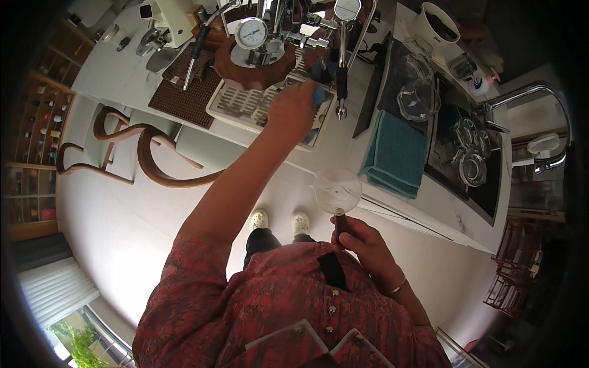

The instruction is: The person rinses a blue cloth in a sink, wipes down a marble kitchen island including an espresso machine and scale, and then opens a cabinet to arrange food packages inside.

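My left hand point(294, 110) reaches over the white slotted drip tray point(251, 103) at the front of a chrome espresso machine point(287, 27). Its fingers close around a small blue object point(319, 94), mostly hidden by the hand, so I cannot tell whether it is a cloth or a sponge. My right hand point(366, 246) grips the dark handle point(340, 224) of a round clear glass vessel point(338, 191). That vessel is held near my waist, in front of the counter edge.
Right of the machine's steam wand point(341, 83) lie a folded teal towel point(398, 152) and glassware point(416, 99) on a dark mat. A sink point(487, 198) holds more glass pieces beneath a curved faucet point(552, 92). Wooden-armed chairs point(152, 147) stand at the counter's left.
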The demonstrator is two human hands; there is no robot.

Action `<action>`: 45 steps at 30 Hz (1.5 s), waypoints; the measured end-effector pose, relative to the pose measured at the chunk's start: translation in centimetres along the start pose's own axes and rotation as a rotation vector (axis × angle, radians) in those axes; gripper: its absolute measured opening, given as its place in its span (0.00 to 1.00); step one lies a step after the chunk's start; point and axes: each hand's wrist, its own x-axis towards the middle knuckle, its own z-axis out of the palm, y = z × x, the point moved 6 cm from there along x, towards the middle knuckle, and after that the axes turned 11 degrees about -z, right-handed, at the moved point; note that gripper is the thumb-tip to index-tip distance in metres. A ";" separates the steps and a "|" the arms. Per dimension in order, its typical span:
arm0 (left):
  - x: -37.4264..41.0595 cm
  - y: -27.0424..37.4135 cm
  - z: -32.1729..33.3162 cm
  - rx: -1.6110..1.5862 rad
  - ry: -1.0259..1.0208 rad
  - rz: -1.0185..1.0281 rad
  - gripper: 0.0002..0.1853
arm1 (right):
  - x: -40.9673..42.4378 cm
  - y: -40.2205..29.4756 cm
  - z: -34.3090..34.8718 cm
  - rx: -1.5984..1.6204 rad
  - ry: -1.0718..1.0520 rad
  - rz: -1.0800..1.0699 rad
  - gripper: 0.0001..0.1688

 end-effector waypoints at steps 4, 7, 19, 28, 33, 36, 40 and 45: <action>-0.1 1.5 1.1 0.126 0.020 0.182 0.16 | 0.1 -0.1 0.5 0.007 0.008 -0.015 0.25; 0.3 0.2 0.9 0.182 -0.011 0.102 0.18 | 0.5 -0.1 0.6 -0.008 -0.013 -0.021 0.25; -6.2 -4.6 -8.4 0.031 -0.097 -0.286 0.18 | 7.3 -1.1 2.3 0.065 -0.017 -0.087 0.21; -29.1 -7.7 -12.7 -0.486 -0.439 -0.970 0.18 | 12.9 -1.0 3.7 0.203 -0.009 -0.145 0.23; -34.7 -7.6 -13.2 -0.496 -0.475 -1.134 0.19 | 15.3 -1.4 3.7 0.205 0.076 -0.174 0.23; -34.7 -8.1 -13.5 -0.509 -0.438 -1.118 0.20 | 16.5 -1.5 3.2 0.208 0.113 -0.205 0.21; -34.3 -9.8 -14.3 -0.521 -0.378 -1.121 0.20 | 17.8 -1.8 2.7 0.189 0.159 -0.214 0.19; -35.5 -11.9 -16.2 -0.532 -0.338 -1.128 0.20 | 19.2 -1.9 2.7 0.104 0.192 -0.179 0.19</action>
